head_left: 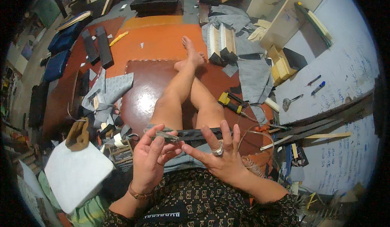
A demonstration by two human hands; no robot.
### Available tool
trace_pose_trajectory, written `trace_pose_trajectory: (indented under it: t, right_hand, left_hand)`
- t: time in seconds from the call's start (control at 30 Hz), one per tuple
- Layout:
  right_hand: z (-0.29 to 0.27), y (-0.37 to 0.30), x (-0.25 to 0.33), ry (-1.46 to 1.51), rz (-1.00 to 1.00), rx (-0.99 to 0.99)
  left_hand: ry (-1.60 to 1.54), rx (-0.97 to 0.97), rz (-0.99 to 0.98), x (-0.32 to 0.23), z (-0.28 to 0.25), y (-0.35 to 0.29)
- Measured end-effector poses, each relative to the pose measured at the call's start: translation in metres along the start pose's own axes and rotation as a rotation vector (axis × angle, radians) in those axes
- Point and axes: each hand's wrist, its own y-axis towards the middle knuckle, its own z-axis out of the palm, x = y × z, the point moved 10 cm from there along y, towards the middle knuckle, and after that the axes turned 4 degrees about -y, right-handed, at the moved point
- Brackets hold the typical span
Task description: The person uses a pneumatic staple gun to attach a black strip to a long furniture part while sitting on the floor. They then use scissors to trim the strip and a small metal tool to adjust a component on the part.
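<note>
My left hand (pixel 151 156) pinches a short, shiny silver strip (pixel 167 136) between thumb and fingers; it resembles a row of staples, but its kind is too small to be sure of. Fingers spread, my right hand (pixel 225 158) has a ring on one finger and holds nothing I can see. Its index fingertip comes close to the left fingertips; whether they touch I cannot tell. Behind both hands, a long black bar (pixel 197 135) lies across my thighs, partly hidden by the fingers. Beyond the right hand, a yellow-and-black power tool (pixel 230 102) rests on the brown mat.
Grey fabric scraps (pixel 109 89) lie to the left, near a white padded board (pixel 77 174). Dark bars (pixel 105 48) and a yellow-handled tool (pixel 119 38) are farther off. On the right stand a yellow box (pixel 280 66) and a white board (pixel 337 76) with pens.
</note>
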Motion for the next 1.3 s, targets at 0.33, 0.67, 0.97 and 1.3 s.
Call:
trace_pose_trajectory:
  t: [0.33, 0.67, 0.97, 1.3]
  right_hand:
    - [-0.01, 0.001, 0.02, -0.357, -0.263, -0.059]
    - [-0.017, 0.005, 0.025, -0.407, -0.306, -0.071]
    - [-0.021, 0.007, 0.029, -0.411, -0.329, -0.048]
    - [-0.024, 0.007, 0.03, -0.383, -0.325, -0.052]
  left_hand:
    - [0.036, -0.018, -0.124, 0.001, -0.003, -0.008]
    - [0.068, -0.025, -0.137, -0.003, -0.007, -0.013]
    - [0.073, -0.033, -0.128, -0.006, -0.007, -0.013]
    - [0.077, -0.007, -0.136, -0.008, -0.002, -0.013]
